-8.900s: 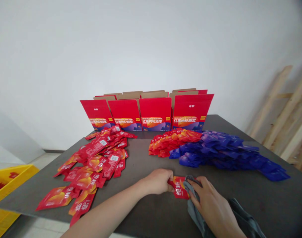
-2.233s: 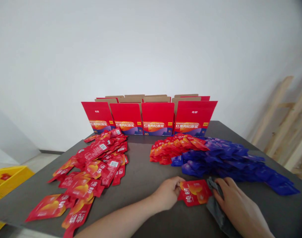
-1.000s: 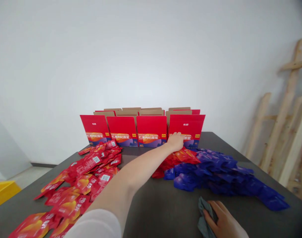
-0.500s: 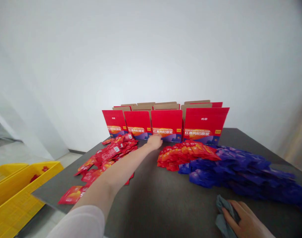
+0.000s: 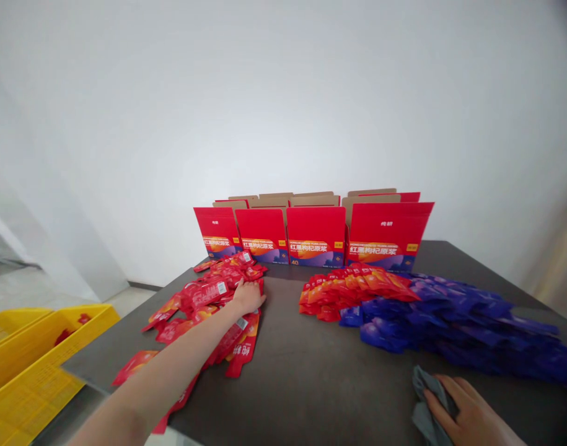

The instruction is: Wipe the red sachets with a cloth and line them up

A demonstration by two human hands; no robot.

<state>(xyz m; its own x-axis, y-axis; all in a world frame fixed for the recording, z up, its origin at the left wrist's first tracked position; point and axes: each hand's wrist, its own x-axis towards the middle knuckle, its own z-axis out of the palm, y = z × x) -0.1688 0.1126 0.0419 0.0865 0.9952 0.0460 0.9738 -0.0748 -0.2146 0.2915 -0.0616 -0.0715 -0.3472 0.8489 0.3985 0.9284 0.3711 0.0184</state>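
Pouches first: loose heap of red pouches [image 5: 204, 296] covers the left part of the dark table [image 5: 311, 371], some face up, some showing barcode labels. L hand [image 5: 248, 296] is stretched out over the heap's right edge, arm reaching in from bottom left. Its fingers [image 5: 258, 300] are bent down and lie on top of the pouches, touching them, knuckles up. Can't tell whether any one pouch is pinched btwn thumb and fingers, since the grip side is hidden under the hand. More red pouches lie right under the wrist and forearm, incl. one w/ white lettering just beside the arm.

R hand [image 5: 469, 415] sits at the near right edge of the table, partly cut off by the frame. It lies on a grey cloth [image 5: 422, 406]; fingertips are on the cloth's top, loosely bent, and the cloth bunches out to the left of them. Whether it's gripped or only pressed down: can't tell.

Well apart from both hands, mid-table, a neat overlapped row of red-orange pouches [image 5: 352, 285] butts against a big spread of blue pouches [image 5: 450, 316] running off to the right. Bare tabletop separates this from the loose heap. Behind, at the far edge, four open red cartons [image 5: 315, 235] stand in a line, flaps up. Yellow crates [image 5: 32, 365] sit lower, off the table's left side.
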